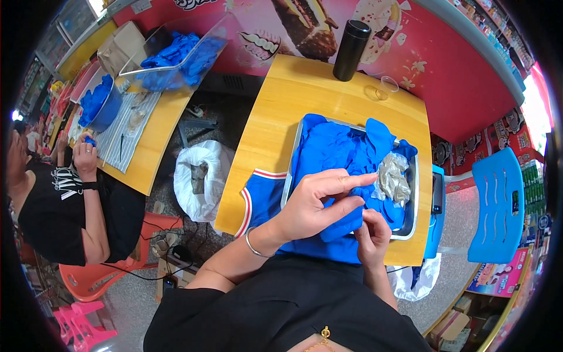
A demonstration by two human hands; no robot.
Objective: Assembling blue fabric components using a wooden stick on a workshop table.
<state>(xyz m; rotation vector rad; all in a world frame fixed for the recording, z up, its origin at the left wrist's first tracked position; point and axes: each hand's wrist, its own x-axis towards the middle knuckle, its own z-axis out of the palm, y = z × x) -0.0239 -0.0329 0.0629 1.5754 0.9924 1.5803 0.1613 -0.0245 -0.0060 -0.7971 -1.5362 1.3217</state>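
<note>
A small piece of blue cloth (343,227) is between my hands, over the near edge of a metal tray (406,236). My left hand (314,202) reaches across from the left and grips this piece, its index finger and thumb pointing right with some blue cloth showing between them. Low on the right, the fingertips of my right hand (373,234) pinch the edge of the same piece. The tray holds a heap of blue cloth pieces (337,149) and a crumpled clear plastic bag (394,179). Parts of the held piece are hidden behind my left hand.
Blue cloth with red-and-white trim (258,199) lies left of the tray. A black bottle (352,51) and a clear cup (387,88) stand at the table's far side. A white bag (196,182) sits left on the floor; another person works at the left table (158,141).
</note>
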